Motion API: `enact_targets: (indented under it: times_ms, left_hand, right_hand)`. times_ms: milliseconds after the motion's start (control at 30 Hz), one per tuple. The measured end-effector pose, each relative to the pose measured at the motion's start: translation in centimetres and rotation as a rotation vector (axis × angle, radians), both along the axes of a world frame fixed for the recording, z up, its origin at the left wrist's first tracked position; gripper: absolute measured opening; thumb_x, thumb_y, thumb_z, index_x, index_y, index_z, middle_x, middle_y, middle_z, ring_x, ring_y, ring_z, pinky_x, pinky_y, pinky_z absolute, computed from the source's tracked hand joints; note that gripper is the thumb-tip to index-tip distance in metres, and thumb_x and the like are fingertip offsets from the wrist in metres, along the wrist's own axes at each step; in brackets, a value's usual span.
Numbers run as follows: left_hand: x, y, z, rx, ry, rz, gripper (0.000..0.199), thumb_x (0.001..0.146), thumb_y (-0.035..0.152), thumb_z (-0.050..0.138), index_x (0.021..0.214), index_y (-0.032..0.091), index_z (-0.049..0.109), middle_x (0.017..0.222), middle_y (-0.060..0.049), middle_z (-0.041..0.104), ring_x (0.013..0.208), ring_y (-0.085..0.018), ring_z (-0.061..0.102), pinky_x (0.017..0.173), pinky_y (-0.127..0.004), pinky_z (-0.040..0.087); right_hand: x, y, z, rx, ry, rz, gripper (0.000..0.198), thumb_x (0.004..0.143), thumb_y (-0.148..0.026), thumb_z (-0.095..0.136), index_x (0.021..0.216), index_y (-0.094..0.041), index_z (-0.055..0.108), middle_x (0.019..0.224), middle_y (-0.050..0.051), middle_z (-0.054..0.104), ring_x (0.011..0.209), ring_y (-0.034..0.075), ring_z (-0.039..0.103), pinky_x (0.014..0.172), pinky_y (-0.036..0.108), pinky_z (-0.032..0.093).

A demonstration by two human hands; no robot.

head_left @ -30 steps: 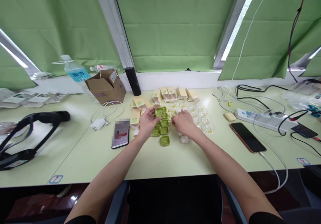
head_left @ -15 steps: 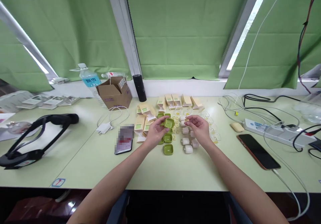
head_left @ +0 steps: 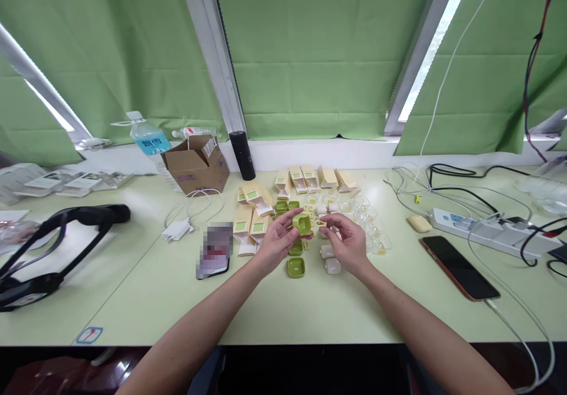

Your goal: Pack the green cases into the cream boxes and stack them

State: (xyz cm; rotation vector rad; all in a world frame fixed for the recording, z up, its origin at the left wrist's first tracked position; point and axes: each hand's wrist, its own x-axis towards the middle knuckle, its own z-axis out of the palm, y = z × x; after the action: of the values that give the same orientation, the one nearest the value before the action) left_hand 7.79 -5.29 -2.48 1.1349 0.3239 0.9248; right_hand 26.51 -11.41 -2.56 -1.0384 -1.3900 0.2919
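Observation:
My left hand (head_left: 277, 244) grips a small green square cup (head_left: 303, 224), its hollow side tilted toward me. Just to the right of it, my right hand (head_left: 348, 242) pinches a small pale-yellow ring-like piece (head_left: 319, 224) between thumb and fingertips. The piece is close to the cup's side; whether they touch I cannot tell. Below my hands, more green square cups (head_left: 296, 267) lie on the table, partly hidden by my left hand. Several white rounded pieces (head_left: 333, 266) lie under my right hand, and small yellow pieces (head_left: 306, 245) sit between the two groups.
Small cream cartons (head_left: 259, 226) stand behind and left, clear plastic parts (head_left: 365, 211) to the right. Farther out are a phone (head_left: 214, 253), a cardboard box (head_left: 195, 167), a black bottle (head_left: 242, 156), a second phone (head_left: 458, 266) and a power strip (head_left: 460, 222) with cables.
My right hand has moved slightly down and left, bringing the yellow piece up to the green cup. My left hand has tilted the cup and shifted it slightly right. The view has turned a little.

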Motion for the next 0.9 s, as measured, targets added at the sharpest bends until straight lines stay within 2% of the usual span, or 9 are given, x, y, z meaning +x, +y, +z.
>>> enact_targets:
  times_ms: [200, 333, 533, 667, 900]
  left_hand:
    - [0.3, -0.2, -0.1, -0.030, 0.013, -0.033, 0.052, 0.079, 0.043, 0.086, 0.122, 0.017, 0.072, 0.114, -0.012, 0.074, 0.100, -0.024, 0.072, 0.094, -0.041, 0.058]
    - [0.4, -0.5, 0.0, -0.038, 0.051, -0.045, 0.051, 0.080, 0.047, 0.084, 0.119, 0.016, 0.074, 0.101, -0.011, 0.076, 0.091, -0.021, 0.073, 0.089, -0.037, 0.059]
    - [0.5, -0.8, -0.2, -0.015, 0.085, -0.050, 0.054, 0.079, 0.048, 0.085, 0.122, 0.016, 0.074, 0.106, -0.012, 0.076, 0.092, -0.020, 0.071, 0.088, -0.034, 0.057]
    - [0.6, -0.8, -0.6, -0.002, 0.113, -0.044, 0.056, 0.080, 0.049, 0.084, 0.125, 0.019, 0.073, 0.114, -0.013, 0.075, 0.097, -0.021, 0.071, 0.088, -0.035, 0.056]
    - [0.8, -0.8, -0.6, 0.030, 0.148, -0.031, 0.060, 0.074, 0.051, 0.087, 0.122, 0.017, 0.074, 0.113, -0.014, 0.075, 0.102, -0.024, 0.070, 0.086, -0.033, 0.057]
  right_hand:
    - [-0.5, -0.4, 0.8, 0.210, -0.222, -0.057, 0.016, 0.095, -0.012, 0.061, 0.101, -0.024, 0.070, 0.088, 0.004, 0.072, 0.079, 0.018, 0.067, 0.068, 0.032, 0.056]
    - [-0.7, -0.3, 0.7, 0.280, -0.320, -0.105, 0.018, 0.095, -0.010, 0.060, 0.102, -0.024, 0.069, 0.090, 0.006, 0.069, 0.082, 0.019, 0.067, 0.067, 0.033, 0.056]
    - [-0.8, -0.3, 0.1, 0.280, -0.460, -0.160, 0.015, 0.096, -0.012, 0.060, 0.101, -0.023, 0.068, 0.089, 0.006, 0.071, 0.080, 0.020, 0.065, 0.068, 0.035, 0.053]
    - [-0.9, -0.4, 0.0, 0.262, -0.475, -0.171, 0.016, 0.096, -0.012, 0.059, 0.099, -0.023, 0.070, 0.086, 0.006, 0.072, 0.077, 0.020, 0.064, 0.066, 0.034, 0.050]
    - [-1.1, -0.6, -0.3, 0.226, -0.481, -0.207, 0.019, 0.097, -0.017, 0.057, 0.095, -0.024, 0.074, 0.076, 0.004, 0.067, 0.070, 0.019, 0.058, 0.062, 0.034, 0.044]
